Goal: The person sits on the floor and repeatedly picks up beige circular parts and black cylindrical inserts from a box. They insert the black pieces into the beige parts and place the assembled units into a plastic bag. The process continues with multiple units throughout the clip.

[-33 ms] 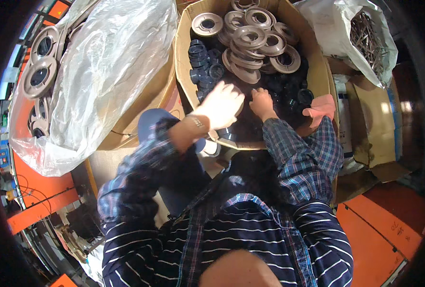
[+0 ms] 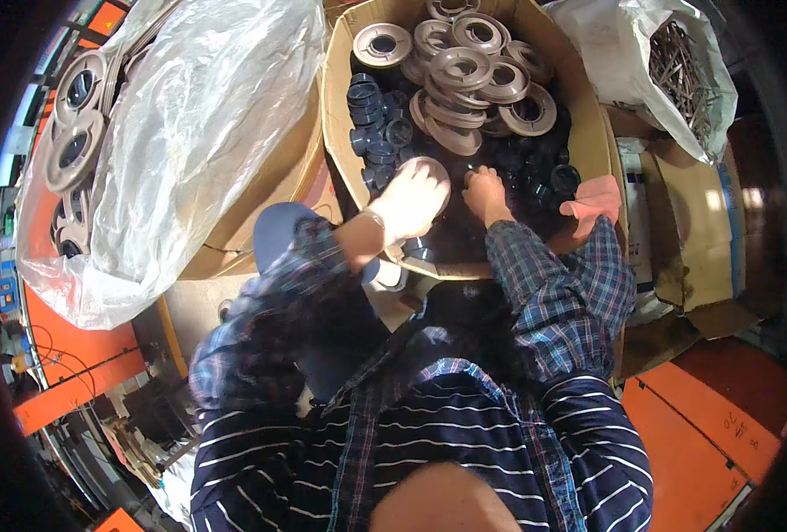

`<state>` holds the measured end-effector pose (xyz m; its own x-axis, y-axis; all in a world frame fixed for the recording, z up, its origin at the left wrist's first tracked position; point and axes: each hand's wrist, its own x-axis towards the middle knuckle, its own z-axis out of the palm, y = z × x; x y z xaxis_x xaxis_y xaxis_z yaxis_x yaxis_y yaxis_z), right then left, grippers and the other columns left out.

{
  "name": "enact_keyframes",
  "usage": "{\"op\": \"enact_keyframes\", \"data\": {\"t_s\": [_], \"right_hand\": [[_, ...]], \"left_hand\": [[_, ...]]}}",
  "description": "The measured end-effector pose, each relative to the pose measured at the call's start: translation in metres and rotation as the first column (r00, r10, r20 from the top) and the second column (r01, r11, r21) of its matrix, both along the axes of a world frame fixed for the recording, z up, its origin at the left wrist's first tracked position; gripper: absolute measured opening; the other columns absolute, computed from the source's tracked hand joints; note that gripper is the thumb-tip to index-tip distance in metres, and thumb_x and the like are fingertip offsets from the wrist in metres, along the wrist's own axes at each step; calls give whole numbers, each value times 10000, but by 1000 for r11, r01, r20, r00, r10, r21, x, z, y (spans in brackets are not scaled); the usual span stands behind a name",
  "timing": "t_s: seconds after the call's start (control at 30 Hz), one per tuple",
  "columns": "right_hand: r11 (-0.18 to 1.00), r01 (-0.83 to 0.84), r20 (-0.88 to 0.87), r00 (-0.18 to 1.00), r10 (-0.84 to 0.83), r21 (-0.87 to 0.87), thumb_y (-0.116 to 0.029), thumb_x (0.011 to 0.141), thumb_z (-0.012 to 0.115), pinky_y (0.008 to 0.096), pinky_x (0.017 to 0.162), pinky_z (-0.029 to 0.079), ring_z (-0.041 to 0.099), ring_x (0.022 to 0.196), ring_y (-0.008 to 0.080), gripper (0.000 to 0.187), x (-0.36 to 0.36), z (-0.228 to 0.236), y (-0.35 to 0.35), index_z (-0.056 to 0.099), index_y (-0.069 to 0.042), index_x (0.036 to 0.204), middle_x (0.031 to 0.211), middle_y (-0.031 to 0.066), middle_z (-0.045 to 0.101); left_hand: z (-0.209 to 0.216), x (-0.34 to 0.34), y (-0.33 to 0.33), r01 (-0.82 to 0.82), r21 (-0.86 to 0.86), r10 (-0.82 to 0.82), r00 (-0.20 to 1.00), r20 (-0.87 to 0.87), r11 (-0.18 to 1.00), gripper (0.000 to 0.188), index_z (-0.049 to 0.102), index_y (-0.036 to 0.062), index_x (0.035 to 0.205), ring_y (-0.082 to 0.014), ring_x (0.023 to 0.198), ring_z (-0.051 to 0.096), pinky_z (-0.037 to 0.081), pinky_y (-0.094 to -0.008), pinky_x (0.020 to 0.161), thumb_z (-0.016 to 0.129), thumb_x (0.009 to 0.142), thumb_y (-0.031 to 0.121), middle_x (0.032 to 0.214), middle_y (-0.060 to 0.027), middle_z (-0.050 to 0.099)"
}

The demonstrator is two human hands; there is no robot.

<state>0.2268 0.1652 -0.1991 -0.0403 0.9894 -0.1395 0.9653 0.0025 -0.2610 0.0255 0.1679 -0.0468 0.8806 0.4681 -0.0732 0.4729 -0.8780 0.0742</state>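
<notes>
Over the near part of a cardboard box (image 2: pixel 344 133), my left hand (image 2: pixel 411 202) is closed on a brown flanged ring (image 2: pixel 444 180), mostly covered by the hand. Just to its right, my right hand (image 2: pixel 486 192) has its fingers curled together above the dark parts. Whatever it pinches, if anything, is too small and dark to name. Black short pipe fittings (image 2: pixel 375 137) fill the box around both hands. On top of them, at the far side, lies a heap of brown flanged rings (image 2: pixel 462 69).
At left, a clear plastic bag (image 2: pixel 207 133) covers another carton and more brown rings (image 2: pixel 76 151). A white sack (image 2: pixel 615 44) of thin brown strips (image 2: pixel 677 75) stands far right. Pink cloth (image 2: pixel 595 206) hangs at the box's right edge. Orange panels (image 2: pixel 686 434) lie lower right.
My left hand has shifted slightly, and the brown ring in it now shows above the fingers instead of beside them. My right hand has barely moved.
</notes>
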Motion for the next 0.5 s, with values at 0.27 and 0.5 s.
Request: {"op": "enact_keyframes", "data": {"t_s": [0.27, 0.5], "right_hand": [[1000, 26, -184, 983, -28, -17, -123, 719, 751, 403, 874, 514, 625, 968, 317, 134, 10, 4, -2, 742, -82, 847, 951, 132, 662], [993, 96, -879, 464, -105, -68, -84, 830, 707, 256, 819, 454, 595, 873, 103, 102, 28, 106, -2, 663, 6, 850, 882, 11, 652]], "left_hand": [[-81, 9, 8, 45, -34, -55, 909, -412, 998, 369, 699, 100, 1084, -279, 985, 664, 402, -503, 993, 671, 762, 278, 1026, -108, 713], [9, -5, 18, -102, -967, 892, 418, 170, 232, 264, 639, 29, 1136, -139, 804, 616, 519, -324, 713, 633, 918, 178, 902, -33, 660]]}}
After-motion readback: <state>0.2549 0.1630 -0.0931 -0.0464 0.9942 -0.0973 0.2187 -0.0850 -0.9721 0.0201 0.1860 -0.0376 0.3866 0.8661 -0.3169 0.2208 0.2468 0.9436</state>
